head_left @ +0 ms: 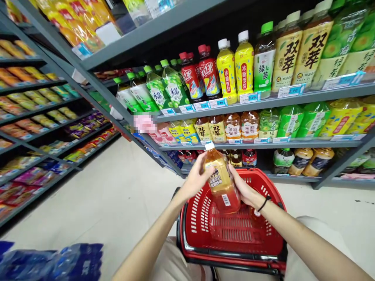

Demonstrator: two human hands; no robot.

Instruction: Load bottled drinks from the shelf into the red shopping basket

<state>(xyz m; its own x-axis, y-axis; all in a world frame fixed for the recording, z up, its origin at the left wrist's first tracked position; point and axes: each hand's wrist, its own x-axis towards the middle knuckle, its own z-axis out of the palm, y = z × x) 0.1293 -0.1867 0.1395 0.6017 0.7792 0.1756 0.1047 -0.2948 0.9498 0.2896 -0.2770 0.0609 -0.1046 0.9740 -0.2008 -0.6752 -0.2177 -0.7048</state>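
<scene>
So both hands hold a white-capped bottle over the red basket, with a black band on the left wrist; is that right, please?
Not quite: the head view shows the black band on the right wrist, not the left. The left hand and right hand do hold the white-capped bottle over the red basket.

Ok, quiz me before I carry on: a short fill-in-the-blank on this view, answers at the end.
1. The left hand and right hand hold a gold-labelled drink bottle with a ____ cap.
2. The slotted walls of the shopping basket are ____.
3. A black wristband circles the ____ wrist.

Missing words: white; red; right.
</scene>
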